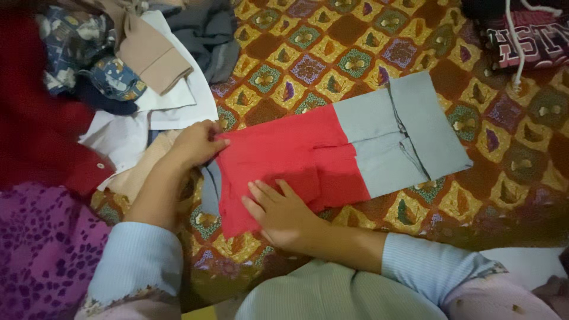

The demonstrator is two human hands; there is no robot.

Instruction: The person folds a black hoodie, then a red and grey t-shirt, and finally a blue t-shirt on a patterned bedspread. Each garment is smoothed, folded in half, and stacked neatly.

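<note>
At the far left of the frame a dark red cloth [35, 112] and a purple spotted fabric [41, 249] fill the edge; above them, in the upper left, lies a loose pile of clothes [142, 53] — blue patterned, tan, white and grey pieces overlapping. Just right of the pile, the left hand [192, 145] pinches the left edge of the red and grey garment [332, 148], thumb and fingers closed on the red cloth. The garment lies flat across the middle of the frame on a patterned bedspread [332, 53], its red part to the left and its grey part, with a dark seam, reaching toward the upper right. The right hand [284, 216] rests palm-down on the lower red portion, fingers spread and flat, pressing rather than gripping; nothing is enclosed in it. At the upper right corner sits a dark maroon garment with a white cord [527, 35]. Risk, as judged: the pinch holds only a thin edge, so a pull could slip it free or drag the cloth askew under the pressing palm — creasing the red part. The nearby pile could also catch the edge.
</note>
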